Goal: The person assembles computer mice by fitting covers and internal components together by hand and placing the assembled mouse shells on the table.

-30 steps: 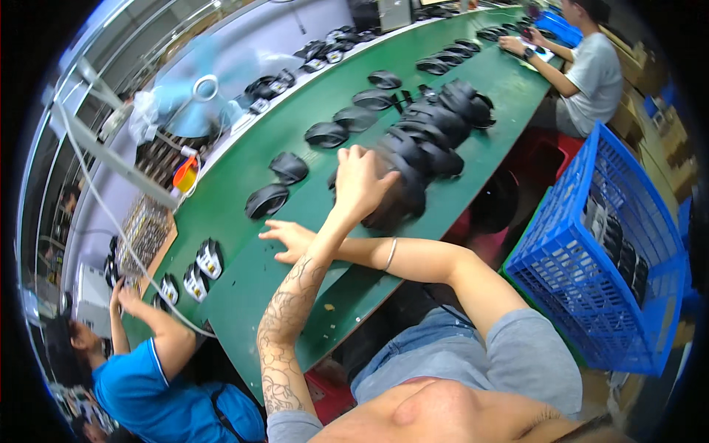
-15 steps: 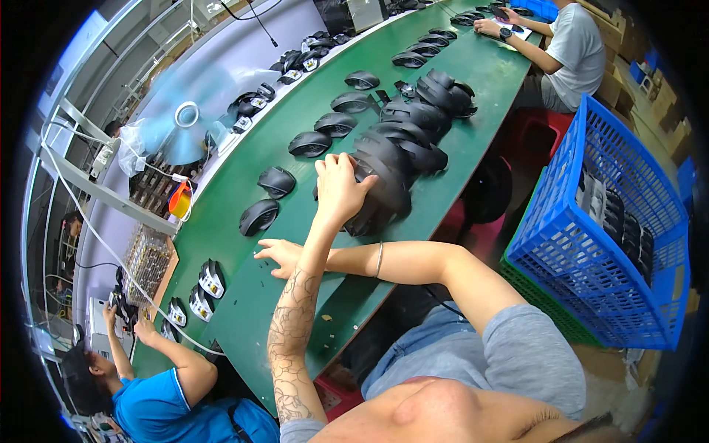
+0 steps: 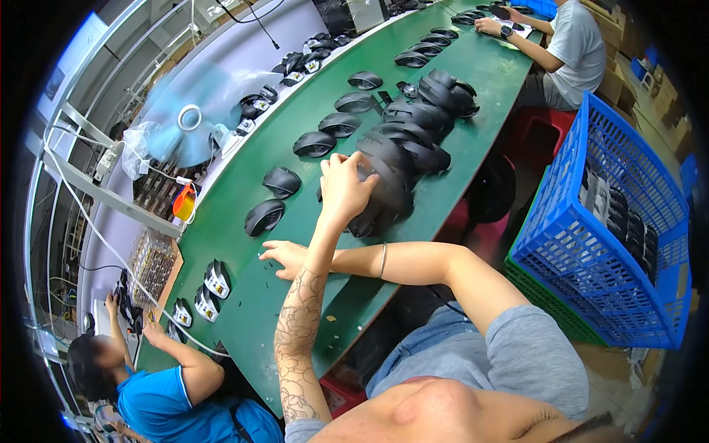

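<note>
My left hand, on the tattooed arm, is at the near left end of a heap of black computer mouse shells. Its fingers and thumb curl around a dark mouse shell, mostly covered by the hand. My right forearm crosses beneath the left one. Over the green table, my right hand has its fingers stretched out and nothing visible in them. Just beyond the right hand lie two black shells, one of them a curved mouse shell.
More black shells line the bench. Black-and-white mouse parts lie left, near a co-worker in blue. A fan stands beyond. At right is a blue crate; another person sits at the far end.
The whole view has shifted slightly. My left index finger looks more bent and raised over the shell. My right hand stays in nearly the same place. The co-worker's head at lower left has turned.
</note>
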The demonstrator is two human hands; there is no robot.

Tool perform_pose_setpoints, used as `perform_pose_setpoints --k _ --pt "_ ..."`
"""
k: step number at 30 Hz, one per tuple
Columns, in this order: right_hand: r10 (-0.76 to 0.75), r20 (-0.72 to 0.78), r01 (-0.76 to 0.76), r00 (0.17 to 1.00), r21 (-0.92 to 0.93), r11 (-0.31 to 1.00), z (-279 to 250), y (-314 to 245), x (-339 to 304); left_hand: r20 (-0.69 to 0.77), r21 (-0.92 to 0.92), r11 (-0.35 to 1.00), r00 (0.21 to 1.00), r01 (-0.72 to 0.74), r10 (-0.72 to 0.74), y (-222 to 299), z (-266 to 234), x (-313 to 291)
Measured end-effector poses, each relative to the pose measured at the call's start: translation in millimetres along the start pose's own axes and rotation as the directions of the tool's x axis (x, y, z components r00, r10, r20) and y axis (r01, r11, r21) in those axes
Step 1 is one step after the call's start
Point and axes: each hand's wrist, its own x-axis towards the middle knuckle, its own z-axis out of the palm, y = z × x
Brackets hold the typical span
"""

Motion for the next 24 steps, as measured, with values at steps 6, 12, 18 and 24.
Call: perform_pose_setpoints --k 6,12,18,24 --pt "0.002 0.028 -0.001 1.0 -0.037 0.999 1 -3 1 -0.142 0.181 0.983 0.989 -0.013 0.039 10 1 7" --pt "-0.025 0.005 0.025 1.0 -0.01 1.0 1 -3 0 -0.104 0.573 0.802 0.956 -0.169 0.275 22 14 8" --pt "-0.014 0.016 0.015 1.0 -0.033 0.999 3 0 0 -0.282 0.342 0.899 0.883 -0.273 0.376 19 9 5" --pt "0.01 0.022 -0.013 1.0 0.123 0.992 11 -1 9 -0.369 -0.163 0.945 0.906 -0.284 0.208 20 -22 -1"
